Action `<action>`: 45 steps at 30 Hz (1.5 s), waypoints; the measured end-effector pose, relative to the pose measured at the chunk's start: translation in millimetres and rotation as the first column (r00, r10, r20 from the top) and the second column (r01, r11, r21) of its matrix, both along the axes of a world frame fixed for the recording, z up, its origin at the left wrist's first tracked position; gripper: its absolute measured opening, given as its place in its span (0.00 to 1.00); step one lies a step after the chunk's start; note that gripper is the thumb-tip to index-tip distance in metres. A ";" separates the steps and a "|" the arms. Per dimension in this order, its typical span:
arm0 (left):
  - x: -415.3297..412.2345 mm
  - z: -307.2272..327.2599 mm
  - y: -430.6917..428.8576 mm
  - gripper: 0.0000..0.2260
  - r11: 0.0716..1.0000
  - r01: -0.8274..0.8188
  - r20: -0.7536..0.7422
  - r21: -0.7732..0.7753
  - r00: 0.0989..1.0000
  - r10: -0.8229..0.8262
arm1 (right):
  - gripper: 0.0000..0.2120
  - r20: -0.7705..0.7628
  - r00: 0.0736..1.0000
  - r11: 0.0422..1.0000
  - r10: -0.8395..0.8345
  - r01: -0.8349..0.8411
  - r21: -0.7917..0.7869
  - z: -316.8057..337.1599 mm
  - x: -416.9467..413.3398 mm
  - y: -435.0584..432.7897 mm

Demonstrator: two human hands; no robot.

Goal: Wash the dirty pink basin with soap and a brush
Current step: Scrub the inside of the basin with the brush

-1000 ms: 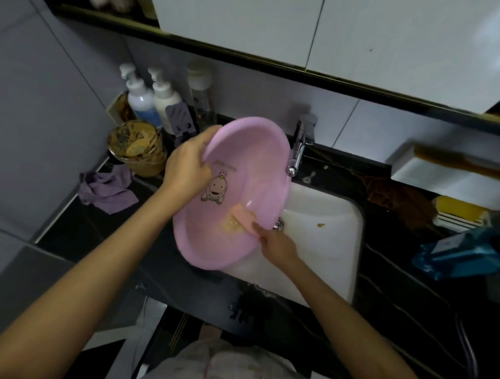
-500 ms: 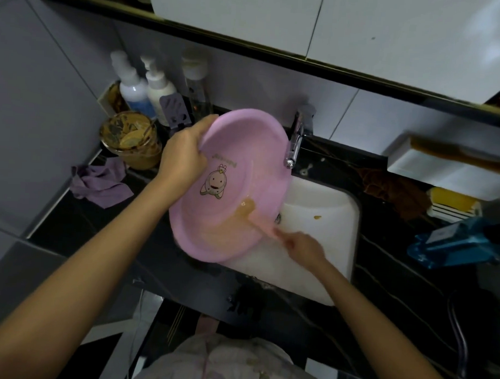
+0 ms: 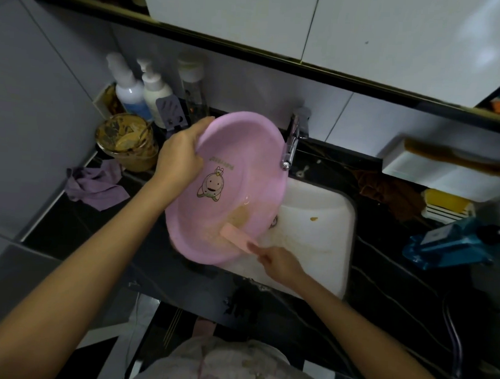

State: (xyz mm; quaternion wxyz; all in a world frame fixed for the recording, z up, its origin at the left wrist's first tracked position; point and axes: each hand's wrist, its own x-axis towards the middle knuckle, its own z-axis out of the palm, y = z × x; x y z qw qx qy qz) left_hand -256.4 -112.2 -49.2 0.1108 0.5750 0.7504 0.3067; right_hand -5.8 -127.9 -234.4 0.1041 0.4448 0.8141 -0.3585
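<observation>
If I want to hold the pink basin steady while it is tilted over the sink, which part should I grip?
Probably the raised upper rim of the pink basin, from the left, as the left hand does. The basin tilts toward the sink, leaving the inside free for the brush in the right hand.

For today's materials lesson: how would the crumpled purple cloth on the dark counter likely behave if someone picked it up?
The crumpled purple cloth would probably be floppy, since it lies in soft folds. It looks thin, so likely light. It should not roll or tip, as it lies slumped on the dark counter.
</observation>
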 end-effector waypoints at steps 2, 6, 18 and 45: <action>-0.9 0.4 -0.7 0.33 1.000 -0.007 -0.005 -0.005 1.000 0.007 | 0.23 0.070 0.997 0.995 -0.035 0.028 0.099 -1.6 7.3 16.7; 0.8 2.6 -0.5 0.32 1.000 0.003 -0.037 -0.022 0.999 -0.004 | 0.23 0.074 0.946 0.942 -0.315 0.302 0.149 6.2 5.8 45.8; 3.1 4.6 -1.6 0.31 1.000 0.005 -0.062 -0.025 0.998 -0.007 | 0.20 0.037 0.985 0.985 -0.171 0.171 0.004 0.0 -33.7 10.3; -3.0 -3.1 2.8 0.32 0.999 -0.014 -0.109 -0.050 0.994 0.009 | 0.20 0.025 0.958 0.924 -0.285 0.282 -0.258 25.8 7.0 39.8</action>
